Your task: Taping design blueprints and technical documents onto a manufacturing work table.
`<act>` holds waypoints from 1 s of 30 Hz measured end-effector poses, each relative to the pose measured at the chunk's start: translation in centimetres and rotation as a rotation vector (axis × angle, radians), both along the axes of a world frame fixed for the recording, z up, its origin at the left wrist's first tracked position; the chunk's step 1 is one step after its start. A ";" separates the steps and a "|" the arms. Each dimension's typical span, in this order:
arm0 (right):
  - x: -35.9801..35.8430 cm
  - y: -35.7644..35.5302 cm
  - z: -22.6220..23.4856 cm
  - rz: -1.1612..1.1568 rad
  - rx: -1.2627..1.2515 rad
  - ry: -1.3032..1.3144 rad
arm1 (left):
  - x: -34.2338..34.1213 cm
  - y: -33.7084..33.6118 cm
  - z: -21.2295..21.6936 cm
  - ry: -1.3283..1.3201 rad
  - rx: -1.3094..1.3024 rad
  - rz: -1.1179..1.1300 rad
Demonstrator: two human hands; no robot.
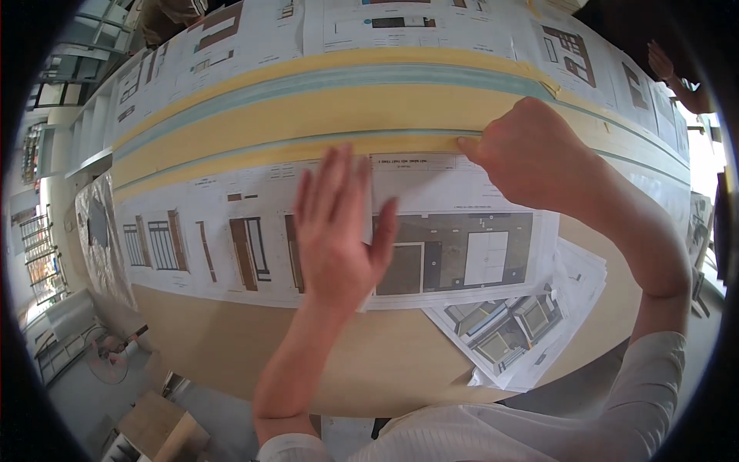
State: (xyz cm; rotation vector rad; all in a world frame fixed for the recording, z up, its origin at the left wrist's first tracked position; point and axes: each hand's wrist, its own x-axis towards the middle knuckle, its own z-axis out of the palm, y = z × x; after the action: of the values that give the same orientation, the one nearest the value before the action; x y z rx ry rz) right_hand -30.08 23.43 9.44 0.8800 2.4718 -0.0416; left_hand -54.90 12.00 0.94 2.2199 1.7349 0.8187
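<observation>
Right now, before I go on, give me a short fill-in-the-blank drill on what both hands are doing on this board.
1. The left hand lies ____ on the long printed drawing sheet, fingers spread.
2. The right hand pinches the end of a strip of ____ tape along the sheet's top edge.
3. Loose drawing sheets lie under the long sheet's ____ end.
4. Another person's hand shows at the ____ right.

Missing words: flat; yellowish; right; upper
</observation>
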 end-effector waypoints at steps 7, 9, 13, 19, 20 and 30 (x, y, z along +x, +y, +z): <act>-0.1 0.2 -0.3 0.014 -0.020 0.043 | -5.9 1.2 -1.1 0.411 -0.110 0.154; 0.0 0.2 -0.4 0.027 -0.021 0.080 | -5.2 1.0 -1.0 0.424 -0.105 0.142; -0.2 0.1 0.1 0.007 -0.032 0.030 | -3.4 1.1 -0.5 0.427 -0.127 0.088; 0.3 0.1 0.3 0.011 -0.032 0.168 | 0.3 0.8 -0.6 0.330 -0.098 0.024; 0.4 0.1 0.3 0.016 -0.035 0.200 | 1.0 0.9 -0.7 0.331 -0.095 0.028; 1.3 1.2 0.8 0.011 -0.137 0.180 | 9.8 1.3 -2.5 0.221 -0.058 0.190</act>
State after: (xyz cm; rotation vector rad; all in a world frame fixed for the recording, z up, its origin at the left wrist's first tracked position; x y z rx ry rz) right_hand -28.82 24.60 10.25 0.8363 2.6025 -0.2947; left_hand -45.06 13.25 -1.53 2.2029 2.0692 0.5668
